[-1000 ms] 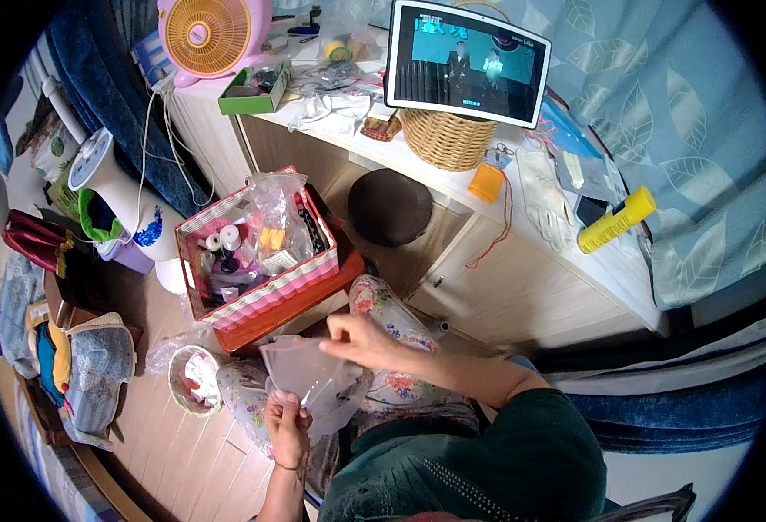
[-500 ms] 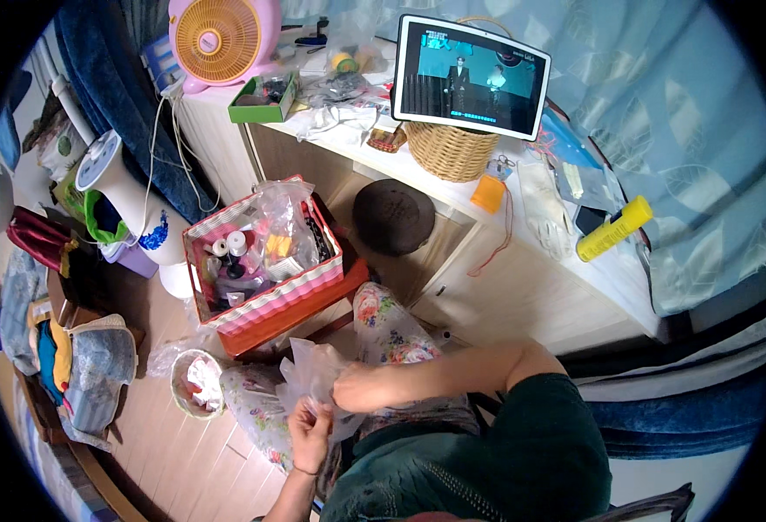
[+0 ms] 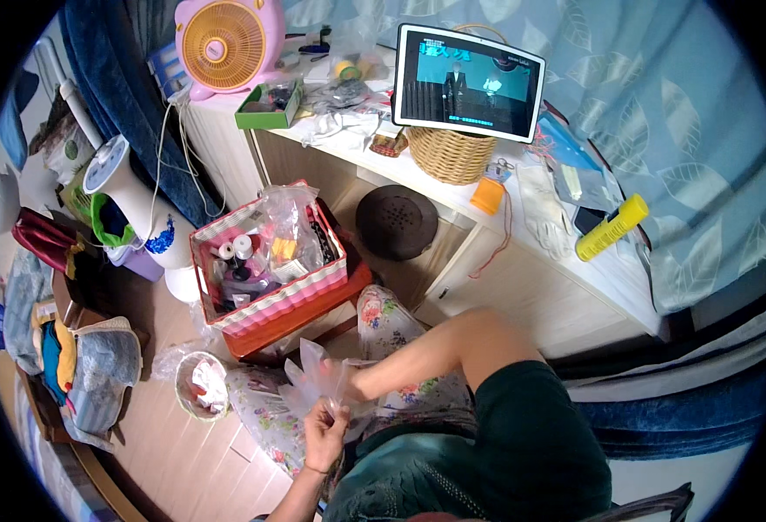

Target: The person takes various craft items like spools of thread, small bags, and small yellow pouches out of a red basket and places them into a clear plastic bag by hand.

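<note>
Over my lap is a translucent plastic bag (image 3: 300, 398), crumpled and standing up in loose folds. My left hand (image 3: 324, 435) pinches its near edge between thumb and fingers. From the right, my right hand (image 3: 341, 380) reaches into or behind the bag. Its fingers show only dimly through the plastic, so I cannot make out their shape or whether they grip anything. Beneath both hands lie my floral-patterned trousers (image 3: 261, 404).
Beyond my knees, a pink-and-white striped basket (image 3: 291, 291) full of small items stands on a red stool (image 3: 300, 324). A small waste bin (image 3: 187, 402) sits on the floor at left. The white desk (image 3: 613, 287) carries a tablet (image 3: 470, 83), wicker basket (image 3: 448, 155) and pink fan (image 3: 226, 48).
My right hand has gone from outside the bag to within or behind its folds. My left hand has shifted slightly right, still pinching the plastic.
</note>
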`<state>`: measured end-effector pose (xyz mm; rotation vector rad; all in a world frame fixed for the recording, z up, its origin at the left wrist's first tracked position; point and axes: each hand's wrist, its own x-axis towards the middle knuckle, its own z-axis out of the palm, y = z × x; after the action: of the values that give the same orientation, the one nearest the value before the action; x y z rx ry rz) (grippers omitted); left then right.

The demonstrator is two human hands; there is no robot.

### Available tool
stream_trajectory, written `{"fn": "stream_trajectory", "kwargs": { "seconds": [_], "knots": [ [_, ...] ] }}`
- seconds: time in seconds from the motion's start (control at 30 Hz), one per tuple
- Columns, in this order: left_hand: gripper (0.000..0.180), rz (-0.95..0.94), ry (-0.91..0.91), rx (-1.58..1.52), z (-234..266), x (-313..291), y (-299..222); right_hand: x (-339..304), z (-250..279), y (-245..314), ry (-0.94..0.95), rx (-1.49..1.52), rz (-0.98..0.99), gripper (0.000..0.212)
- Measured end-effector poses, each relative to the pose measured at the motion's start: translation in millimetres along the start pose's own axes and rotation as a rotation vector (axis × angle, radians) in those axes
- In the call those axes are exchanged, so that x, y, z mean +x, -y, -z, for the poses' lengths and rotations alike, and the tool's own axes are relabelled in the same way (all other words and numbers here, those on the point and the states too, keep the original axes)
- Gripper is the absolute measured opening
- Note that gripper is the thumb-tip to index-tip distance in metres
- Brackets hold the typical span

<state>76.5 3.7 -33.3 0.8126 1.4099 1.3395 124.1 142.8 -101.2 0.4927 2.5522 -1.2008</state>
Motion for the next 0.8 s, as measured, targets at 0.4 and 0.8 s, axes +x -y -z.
{"fn": "stream_trajectory", "kwargs": {
  "seconds": [0.4,0.8],
  "knots": [
    [0.008,0.009,-0.262,-0.191,40.1,22.4,-14.6,-58.5,76.9,69.5,-0.220,-0.585,0.389,0.023],
    [0.044,-0.048,-0.289,-0.246,34.6,11.5,-28.0,-88.8,89.8,61.3,0.176,1.334,0.167,0.032]
  ]
}}
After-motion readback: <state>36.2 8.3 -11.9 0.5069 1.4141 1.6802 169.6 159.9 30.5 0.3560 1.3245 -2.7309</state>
